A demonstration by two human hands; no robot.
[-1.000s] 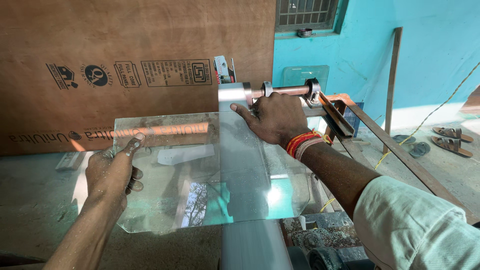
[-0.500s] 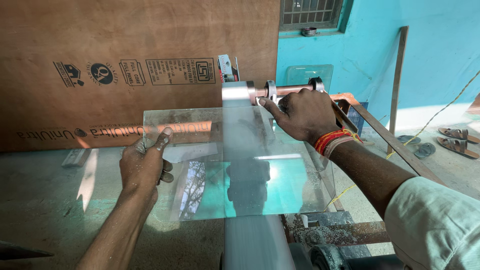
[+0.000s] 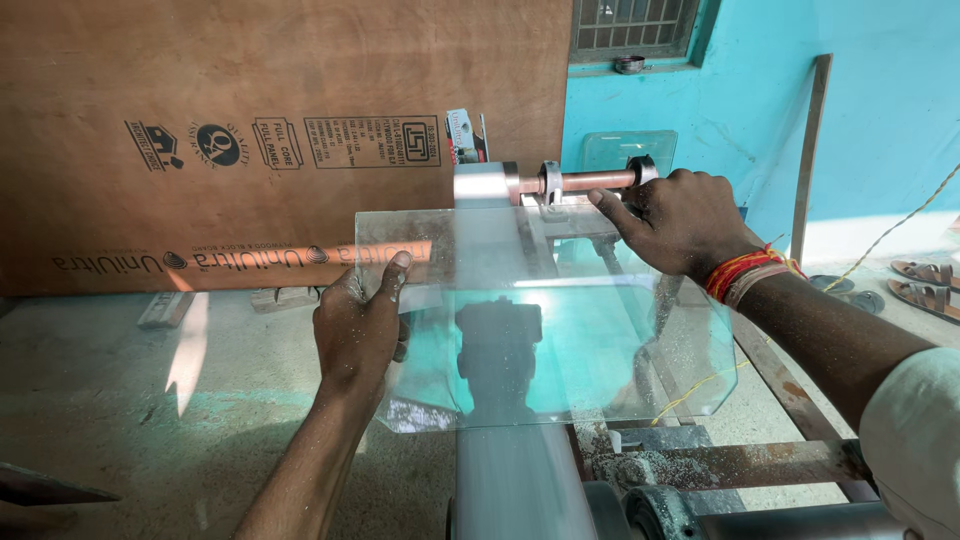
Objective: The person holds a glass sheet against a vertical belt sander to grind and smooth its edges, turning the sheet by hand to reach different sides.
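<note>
Glass pane lies flat over the running belt of the sanding machine, far edge up near the copper roller. Left hand grips the pane's left edge, fingers curled over the top, thumb side under. Right hand presses on the far right corner, fingers spread and closed down on the glass, not wrapped around it. Plywood sheet stands behind, concrete floor on the left. To do it well, my read: keep the pane level, even pressure from both hands, feed the edge steadily, fingertips clear of the belt and roller.
</note>
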